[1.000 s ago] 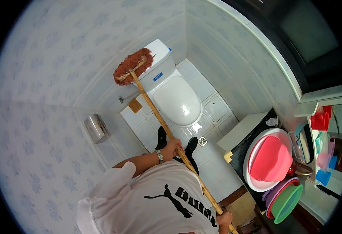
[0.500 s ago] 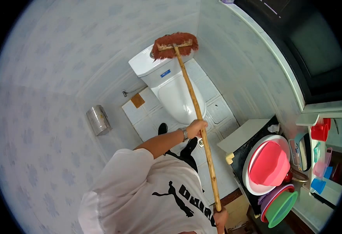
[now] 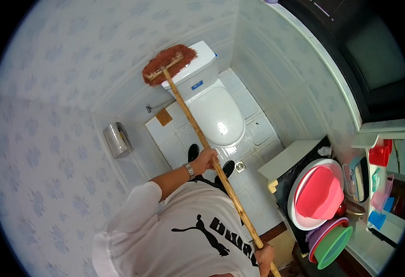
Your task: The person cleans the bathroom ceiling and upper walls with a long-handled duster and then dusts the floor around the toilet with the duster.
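Note:
I hold a mop with a long wooden handle (image 3: 188,115). My left hand (image 3: 204,160), with a metal watch on its wrist, wraps round the middle of the handle. Lower down, near its end, my right hand (image 3: 264,255) grips the same handle beside my shirt. The shaggy reddish-brown mop head (image 3: 168,60) is raised, overlapping the left end of the toilet tank (image 3: 201,57) and the patterned wall behind. I cannot tell whether it touches them. Below the tank, the white toilet lid (image 3: 220,115) is down.
A metal paper holder (image 3: 118,140) hangs on the left wall. At the right, a dark stand (image 3: 283,196) bears a white basin (image 3: 299,217), a pink basin (image 3: 320,194) and a green basin (image 3: 334,249). A floor drain (image 3: 240,166) lies near my black shoes.
The mop head has swung left, from the right part of the tank to its left end. My left hand moved left and slightly down with the handle; my right hand shifted slightly right.

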Tool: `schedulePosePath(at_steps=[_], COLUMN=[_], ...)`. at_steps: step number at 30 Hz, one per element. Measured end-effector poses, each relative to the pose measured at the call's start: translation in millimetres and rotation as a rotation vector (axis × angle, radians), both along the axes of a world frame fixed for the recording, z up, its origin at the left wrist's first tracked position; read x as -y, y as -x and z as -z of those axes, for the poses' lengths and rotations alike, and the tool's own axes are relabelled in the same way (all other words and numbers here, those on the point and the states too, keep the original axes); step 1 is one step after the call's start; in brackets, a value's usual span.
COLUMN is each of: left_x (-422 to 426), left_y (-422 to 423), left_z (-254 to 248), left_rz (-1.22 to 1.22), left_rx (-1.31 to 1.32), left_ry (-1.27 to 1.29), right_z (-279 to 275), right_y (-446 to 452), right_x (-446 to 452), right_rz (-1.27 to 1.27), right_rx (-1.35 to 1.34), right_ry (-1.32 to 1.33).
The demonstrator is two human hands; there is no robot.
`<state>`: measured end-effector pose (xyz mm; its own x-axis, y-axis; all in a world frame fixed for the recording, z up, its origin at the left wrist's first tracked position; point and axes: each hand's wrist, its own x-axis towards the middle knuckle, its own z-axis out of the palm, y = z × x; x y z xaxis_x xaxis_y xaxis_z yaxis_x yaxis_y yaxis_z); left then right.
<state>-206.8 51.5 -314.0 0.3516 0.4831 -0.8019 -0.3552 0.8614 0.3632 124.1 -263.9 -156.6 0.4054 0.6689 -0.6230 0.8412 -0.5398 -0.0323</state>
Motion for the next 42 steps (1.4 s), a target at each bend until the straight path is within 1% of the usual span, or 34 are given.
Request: schedulePosePath(at_steps=[1, 2, 4, 5, 6, 7, 10, 12, 13, 14, 15, 16, 17, 18, 20, 21, 23, 24, 26, 29, 30, 32, 33, 34, 35, 36, 37, 38, 40, 41, 42], left_x=[10, 17, 25, 29, 33, 37, 43, 38, 29, 20, 12, 4, -10, -22, -44, -54, -73, -81, -96, -98, -93, -76, -65, -58, -53, -49, -51, -56, -71, -82, -92], left_y=[-2, -6, -16, -26, -36, -47, -78, -99, -107, -114, -120, -123, -123, -124, -130, -126, -117, -110, -90, -56, -45, -32, -35, -38, -42, -45, -47, -53, -68, -69, -71], left_z=[-4, -4, -2, -9, -16, -20, -10, -6, -8, -9, 11, 32, 30, 27, 21, 18, 15, 14, 10, -7, -3, 5, 4, -6, -18, -24, -4, -11, -47, -62, -74], left_rz=[-0.053, -0.046, 0.011, 0.037, 0.047, 0.099, 0.201, 0.243, 0.296, 0.348, 0.335, 0.319, 0.329, 0.317, 0.333, 0.330, 0.251, 0.249, 0.133, 0.073, 0.069, 0.105, 0.075, 0.076, 0.024, -0.025, -0.007, -0.001, -0.084, -0.074, -0.073], left_rx=[-0.029, -0.033, -0.062, -0.077, -0.078, -0.047, 0.004, 0.026, -0.016, -0.060, 0.014, 0.087, 0.113, 0.136, -0.016, -0.015, 0.095, 0.099, 0.092, -0.043, -0.042, 0.074, -0.017, -0.016, -0.047, -0.077, 0.069, 0.071, 0.027, 0.096, 0.097], left_ry=[0.036, 0.037, 0.184, 0.204, 0.207, 0.206, 0.215, 0.214, 0.158, 0.102, 0.046, -0.009, -0.074, -0.081, -0.099, -0.101, -0.141, -0.141, -0.147, -0.164, -0.163, -0.182, -0.093, -0.090, -0.032, 0.028, -0.001, 0.001, -0.071, -0.092, -0.097], right_z=[-2, -4, 0, 3, 7, -3, -4, 12, 18, 14, 7, 10, 15, 20, 3, 1, -9, -19, -26, -27, -25, -26, -29, -33, -42, -52, -63, -70, -82, -85, -75], right_y=[-5, -11, -26, -36, -45, -47, -65, -72, -74, -69, -64, -57, -50, -44, -29, -25, -17, -12, -5, 0, 1, 0, -1, -1, 3, 7, 12, 19, 42, 54, 58], right_x=[4, 7, 20, 34, 46, 41, 65, 93, 103, 96, 89, 84, 80, 75, 43, 36, 11, -8, -34, -46, -46, -47, -47, -47, -53, -60, -70, -80, -98, -100, -99], right_rz=[0.008, -0.007, -0.006, 0.005, 0.016, 0.084, 0.077, 0.059, 0.087, 0.116, 0.135, 0.131, 0.198, 0.264, 0.215, 0.232, 0.252, 0.206, 0.154, 0.068, 0.038, 0.005, -0.042, -0.088, -0.083, -0.156, -0.230, -0.225, -0.322, -0.344, -0.379], right_rx=[-0.004, 0.003, 0.007, 0.018, 0.030, 0.009, 0.024, 0.043, -0.025, -0.093, -0.167, -0.165, -0.142, -0.121, -0.098, -0.049, 0.005, 0.050, 0.097, 0.058, 0.033, 0.011, 0.029, 0.047, 0.048, 0.046, 0.045, 0.048, -0.130, -0.222, -0.318], right_ry=[0.004, 0.023, 0.042, -0.004, -0.051, 0.091, 0.143, 0.104, 0.051, -0.002, -0.043, -0.043, -0.094, -0.145, -0.120, -0.139, -0.161, -0.111, -0.061, -0.105, -0.065, -0.023, 0.050, 0.122, 0.124, -0.091, -0.308, -0.305, -0.855, -0.920, -0.939])
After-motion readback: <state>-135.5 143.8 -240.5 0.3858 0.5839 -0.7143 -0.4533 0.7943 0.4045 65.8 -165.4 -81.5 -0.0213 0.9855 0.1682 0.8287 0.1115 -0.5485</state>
